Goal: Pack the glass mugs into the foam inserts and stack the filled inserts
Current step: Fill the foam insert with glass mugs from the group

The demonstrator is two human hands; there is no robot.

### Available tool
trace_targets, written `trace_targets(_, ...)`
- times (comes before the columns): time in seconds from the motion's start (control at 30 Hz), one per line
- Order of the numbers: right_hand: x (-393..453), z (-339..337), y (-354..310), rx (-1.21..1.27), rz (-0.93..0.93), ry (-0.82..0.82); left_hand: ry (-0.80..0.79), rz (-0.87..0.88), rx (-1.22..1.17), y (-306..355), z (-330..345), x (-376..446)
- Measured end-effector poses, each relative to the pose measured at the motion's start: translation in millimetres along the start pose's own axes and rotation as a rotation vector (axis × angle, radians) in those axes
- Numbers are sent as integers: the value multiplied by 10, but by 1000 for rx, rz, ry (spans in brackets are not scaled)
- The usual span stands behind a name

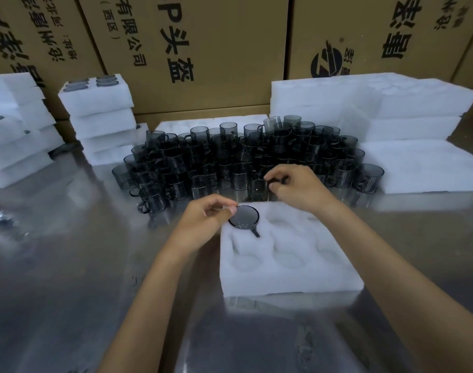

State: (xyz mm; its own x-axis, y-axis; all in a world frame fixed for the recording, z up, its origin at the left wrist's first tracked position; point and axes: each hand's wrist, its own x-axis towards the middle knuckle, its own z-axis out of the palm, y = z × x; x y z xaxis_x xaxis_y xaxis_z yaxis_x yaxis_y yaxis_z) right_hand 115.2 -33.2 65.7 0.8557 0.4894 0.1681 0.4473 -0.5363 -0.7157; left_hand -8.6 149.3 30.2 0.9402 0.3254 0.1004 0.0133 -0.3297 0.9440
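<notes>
A white foam insert [289, 275] with several round pockets lies on the metal table in front of me. One smoky glass mug [244, 217] sits sunk in its far-left pocket, handle pointing toward me. My left hand [205, 219] pinches that mug's rim with thumb and fingertips. Just behind the insert, my right hand [297, 188] grips the handle of another mug [258, 188] at the front of a dense cluster of several grey glass mugs [230, 157].
Stacks of filled foam inserts [100, 114] stand at the back left, more foam stacks [17, 130] at the far left. Empty foam inserts [391, 109] pile up at the right. Cardboard boxes [203, 49] wall off the back. The metal table [68, 265] spreads left.
</notes>
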Motion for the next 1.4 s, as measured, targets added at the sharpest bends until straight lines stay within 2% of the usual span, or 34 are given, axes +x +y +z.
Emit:
trace_targets(0.2,236,43,51,-72,117,-225,12,-2,12,51,-3,-16)
trace_targets(0.33,259,80,17,-12,138,-226,44,-7,-9,62,5,-27)
trace_targets(0.43,228,115,20,14,137,-230,132,8,-21,60,8,-13)
trace_targets(0.57,132,179,50,-57,104,-65,352,132,108,39,46,-21)
trace_targets(0.7,-11,158,-40,-38,-30,137,428,243,51,83,122,-67)
trace_targets(0.8,-188,101,-145,42,-204,248,396,303,3,148,120,-102)
trace_targets(0.93,-505,26,-242,145,-398,306,182,323,4,244,175,-146)
trace_targets(1.03,-650,-16,-229,223,-440,330,69,327,10,304,245,-199)
trace_targets(1.27,-763,29,-37,501,-422,235,118,394,39,396,371,-280)
trace_targets(1.4,-766,22,41,577,-428,221,141,399,-13,410,430,-282)
